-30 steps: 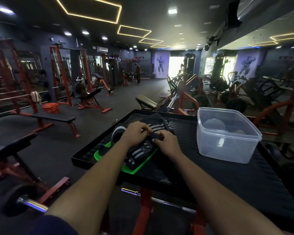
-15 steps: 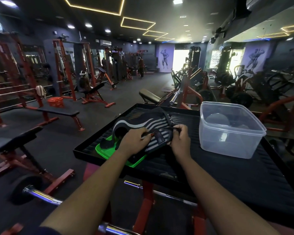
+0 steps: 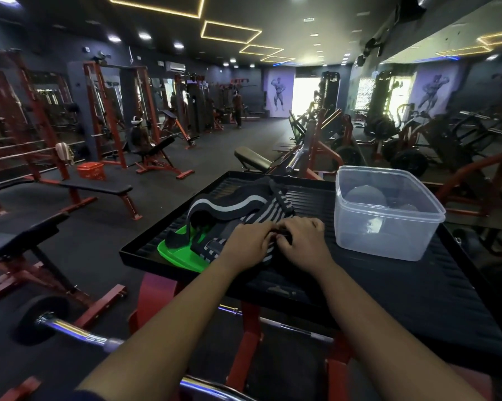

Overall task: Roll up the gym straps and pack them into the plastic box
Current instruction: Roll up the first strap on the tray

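The striped straps (image 3: 238, 204) lie heaped on a green lid (image 3: 180, 253) on the black tray (image 3: 417, 285). The left hand (image 3: 248, 241) and right hand (image 3: 304, 244) meet on them, fingers curled, seemingly pinching one end. The plastic box (image 3: 386, 233) stands just beside the right hand.

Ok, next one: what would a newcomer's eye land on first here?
The left hand and right hand meet at the middle of the black table, gripping a heap of black-and-grey striped straps that lies partly on a bright green tray. Just to their right stands a clear plastic box, open-topped, with no strap in it.
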{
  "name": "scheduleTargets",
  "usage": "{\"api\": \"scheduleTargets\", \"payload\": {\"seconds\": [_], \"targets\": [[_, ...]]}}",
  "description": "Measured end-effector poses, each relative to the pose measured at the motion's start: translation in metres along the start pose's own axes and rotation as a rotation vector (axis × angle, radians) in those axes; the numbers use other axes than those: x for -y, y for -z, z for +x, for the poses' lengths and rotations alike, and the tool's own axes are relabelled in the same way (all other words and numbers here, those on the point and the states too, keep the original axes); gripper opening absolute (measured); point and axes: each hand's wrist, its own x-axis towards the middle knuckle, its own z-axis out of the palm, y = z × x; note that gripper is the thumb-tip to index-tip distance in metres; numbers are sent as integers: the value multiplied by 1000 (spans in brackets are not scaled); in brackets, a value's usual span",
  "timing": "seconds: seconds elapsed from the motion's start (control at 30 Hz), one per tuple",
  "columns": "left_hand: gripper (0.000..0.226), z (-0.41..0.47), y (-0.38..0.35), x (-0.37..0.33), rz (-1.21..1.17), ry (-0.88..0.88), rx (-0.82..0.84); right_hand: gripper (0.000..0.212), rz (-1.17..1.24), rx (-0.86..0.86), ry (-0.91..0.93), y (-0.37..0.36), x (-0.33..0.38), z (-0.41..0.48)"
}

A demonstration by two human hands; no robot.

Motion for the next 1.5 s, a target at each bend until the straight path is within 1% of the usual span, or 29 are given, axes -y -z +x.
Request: {"api": "scheduleTargets", "payload": {"seconds": [0.1, 0.27, 0.37, 0.43, 0.5, 0.57, 0.6, 0.63, 0.67, 0.7, 0.73, 0.77, 0.8, 0.83, 0.87, 0.93, 0.97, 1.0, 1.03, 1.1, 1.17, 1.2, 1.23, 1.27, 1.3, 1.37, 1.43, 1.47, 1.5], "targets": [[24, -3, -4, -8, -35, -5, -62, 19, 52, 34, -97, 14, -20, -6], [23, 8, -15, -16, -23, -79, -77, 23, 2, 87, -269, 35, -32, -21], [24, 12, -22, -29, -103, -80, -61, 23, 0, 112, -306, 47, -26, -27], [26, 11, -26, -41, -164, -70, -42, 28, 43, 109, -325, 52, -23, -32], [24, 11, -28, -48, -288, -15, 12, 42, 124, 56, -385, 55, -21, -35], [22, 10, -26, -52, -524, 54, 36, 52, 115, 25, -422, 54, -20, -36], [20, 10, -26, -54, -632, 103, -21, 54, 82, 29, -413, 52, -19, -36], [16, 12, -25, -57, -691, 163, -137, 54, 62, 36, -392, 48, -19, -36], [11, 15, -25, -58, -674, 242, -282, 53, 64, 40, -368, 45, -17, -36], [8, 19, -24, -60, -562, 350, -394, 52, 82, 43, -341, 42, -15, -37], [13, 23, -26, -59, -433, 499, -429, 49, 103, 45, -318, 39, -13, -38], [19, 26, -26, -57, -372, 651, -396, 44, 113, 41, -286, 36, -11, -38], [24, 29, -27, -53, -406, 774, -336, 37, 129, 29, -258, 33, -9, -39], [29, 32, -27, -48, -490, 839, -278, 28, 167, 9, -244, 30, -7, -40], [33, 33, -29, -44, -559, 862, -225, 20, 222, -12, -241, 28, -6, -41], [37, 35, -28, -41, -561, 827, -143, 18, 343, -53, -253, 25, -4, -43], [34, 35, -27, -42, -560, 783, -136, 18, 417, -77, -260, 25, -3, -45], [28, 35, -25, -42, -628, 752, -148, 19, 505, -108, -282, 27, -1, -47], [23, 36, -24, -44, -780, 731, -173, 21, 595, -148, -320, 29, -1, -49], [20, 34, -19, -53, -1179, 741, -202, 20, 744, -219, -433, 33, -2, -48], [22, 32, -18, -58, -1511, 774, -222, 14, 786, -264, -522, 35, -5, -45], [22, 31, -20, -58, -1652, 786, -224, 22, 712, -269, -545, 35, -7, -43], [22, 30, -21, -59, -1765, 784, -214, 37, 609, -252, -547, 35, -11, -40], [21, 29, -24, -58, -1830, 775, -195, 50, 536, -203, -533, 35, -15, -38], [22, 27, -26, -58, -1856, 766, -166, 56, 522, -142, -514, 36, -17, -37], [28, 23, -30, -59, -1832, 768, -90, 46, 599, -36, -497, 37, -17, -37], [29, 19, -32, -62, -1793, 803, 0, 33, 548, -25, -477, 32, -21, -39], [27, 18, -34, -62, -1752, 840, 49, 33, 521, -20, -474, 29, -23, -40], [28, 18, -35, -62, -1723, 875, 102, 39, 529, -3, -480, 26, -24, -41]]}}
